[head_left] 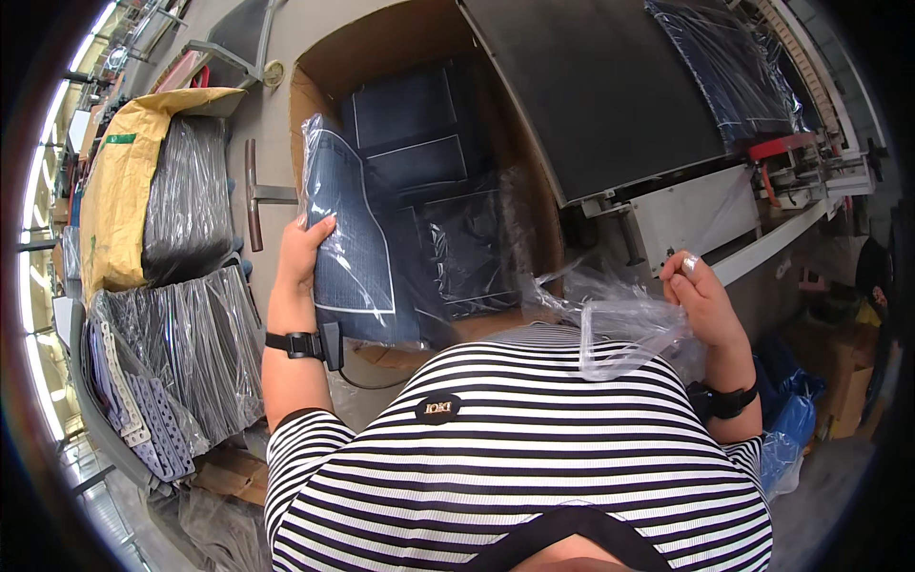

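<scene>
The left hand (307, 246), fingers pinching its edge, holds one plastic-wrapped blue bundle (351, 250) over the left side of one open cardboard box (386, 30). The right hand (705, 303) curls its fingers beside clear film (620, 329); whether they pinch it cannot be told.

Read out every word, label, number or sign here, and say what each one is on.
Black oval patch on the black-and-white striped shirt: pale lettering, which I won't copy out.
Small green mark on the crumpled yellow sack: too blurred to read.
Blue fabric in clear plastic, in the left hand: no text I can read.
</scene>
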Tool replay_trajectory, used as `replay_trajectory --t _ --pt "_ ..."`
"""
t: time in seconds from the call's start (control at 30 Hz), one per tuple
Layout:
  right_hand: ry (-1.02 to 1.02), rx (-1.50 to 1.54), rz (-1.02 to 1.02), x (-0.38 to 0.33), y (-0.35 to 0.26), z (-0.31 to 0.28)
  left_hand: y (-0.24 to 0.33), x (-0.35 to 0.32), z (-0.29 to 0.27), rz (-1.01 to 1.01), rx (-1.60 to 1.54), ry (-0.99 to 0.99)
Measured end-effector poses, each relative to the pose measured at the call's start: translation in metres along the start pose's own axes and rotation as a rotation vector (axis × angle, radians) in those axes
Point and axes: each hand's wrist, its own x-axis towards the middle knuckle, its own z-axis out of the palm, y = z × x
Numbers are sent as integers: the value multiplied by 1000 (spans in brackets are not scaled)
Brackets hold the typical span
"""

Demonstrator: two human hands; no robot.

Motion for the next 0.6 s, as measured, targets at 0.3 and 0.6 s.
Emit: replay_trajectory --t 0.3,0.6 --pt "123 -35 54 0 1 14 -185 4 -51 -300 -227 54" --pt "153 -70 33 7 14 22 -235 24 -41 -442 1123 -47"
